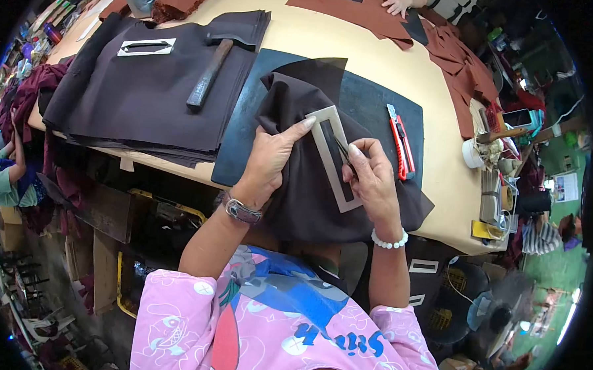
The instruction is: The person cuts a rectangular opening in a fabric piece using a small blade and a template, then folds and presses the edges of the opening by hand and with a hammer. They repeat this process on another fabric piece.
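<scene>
My left hand (pixel 270 159) grips dark fabric (pixel 289 204), its thumb pressed on the upper left corner of a pale rectangular frame (pixel 328 161) with a long slot. At the frame's right side, my right hand (pixel 371 178) pinches a thin dark tool (pixel 341 147) whose tip points into the slot; its full shape is hidden by the fingers. The fabric lies bunched over a dark cutting mat (pixel 373 99) and hangs over the table's near edge. A red utility knife (pixel 400 142) with its blade showing rests on the mat, right of my right hand.
Stacked dark fabric (pixel 155 96) on the left bears a hammer (pixel 212 72) and another pale slotted frame (pixel 146 47). Reddish-brown pieces (pixel 450 76) lie at the back right, where another person's hand (pixel 397 3) rests. Tools and a white cup (pixel 472 154) stand at the right edge.
</scene>
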A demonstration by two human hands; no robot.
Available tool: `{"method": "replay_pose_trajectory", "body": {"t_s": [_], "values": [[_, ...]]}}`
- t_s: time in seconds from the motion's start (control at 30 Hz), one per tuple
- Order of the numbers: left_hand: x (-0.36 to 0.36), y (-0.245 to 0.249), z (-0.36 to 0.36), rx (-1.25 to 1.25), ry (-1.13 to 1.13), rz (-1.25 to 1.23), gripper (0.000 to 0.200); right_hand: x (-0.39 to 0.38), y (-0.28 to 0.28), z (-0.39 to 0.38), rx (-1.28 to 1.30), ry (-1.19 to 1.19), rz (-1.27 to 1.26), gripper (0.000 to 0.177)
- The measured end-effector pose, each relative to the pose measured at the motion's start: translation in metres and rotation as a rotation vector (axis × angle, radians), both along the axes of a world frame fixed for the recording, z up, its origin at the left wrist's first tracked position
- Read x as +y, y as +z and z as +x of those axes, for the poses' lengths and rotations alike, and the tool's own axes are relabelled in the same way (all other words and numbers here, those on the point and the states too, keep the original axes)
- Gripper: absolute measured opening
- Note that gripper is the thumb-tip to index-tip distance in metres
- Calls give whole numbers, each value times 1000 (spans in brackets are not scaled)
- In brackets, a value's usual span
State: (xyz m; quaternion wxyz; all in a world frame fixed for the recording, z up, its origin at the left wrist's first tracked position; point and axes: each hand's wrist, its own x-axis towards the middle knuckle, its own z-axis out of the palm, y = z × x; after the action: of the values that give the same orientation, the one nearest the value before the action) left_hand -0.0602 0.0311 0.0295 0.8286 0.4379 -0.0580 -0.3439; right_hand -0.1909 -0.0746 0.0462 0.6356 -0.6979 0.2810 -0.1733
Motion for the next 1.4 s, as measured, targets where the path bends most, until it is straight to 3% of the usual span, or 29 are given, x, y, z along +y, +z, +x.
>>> {"method": "replay_pose_trajectory", "body": {"t_s": [0.33,0.63,0.83,0.97,1.17,1.4], "values": [[-1,-1,-10,-86,-55,-52,25,-5,6,11,-37,58,42,22],[3,2,-11,-108,-37,-53,24,-5,4,13,-89,78,247,20],[3,-2,-11,-114,-63,-28,22,-4,-4,13,-115,74,194,20],[-2,-10,-19,-120,-10,-37,20,7,-7,5,-31,-9,-123,19],[-12,-14,-37,-149,136,-76,16,39,-16,-13,-66,-186,84,19],[-11,-18,-53,-257,219,16,18,46,-26,-10,-191,-286,157,17]]}}
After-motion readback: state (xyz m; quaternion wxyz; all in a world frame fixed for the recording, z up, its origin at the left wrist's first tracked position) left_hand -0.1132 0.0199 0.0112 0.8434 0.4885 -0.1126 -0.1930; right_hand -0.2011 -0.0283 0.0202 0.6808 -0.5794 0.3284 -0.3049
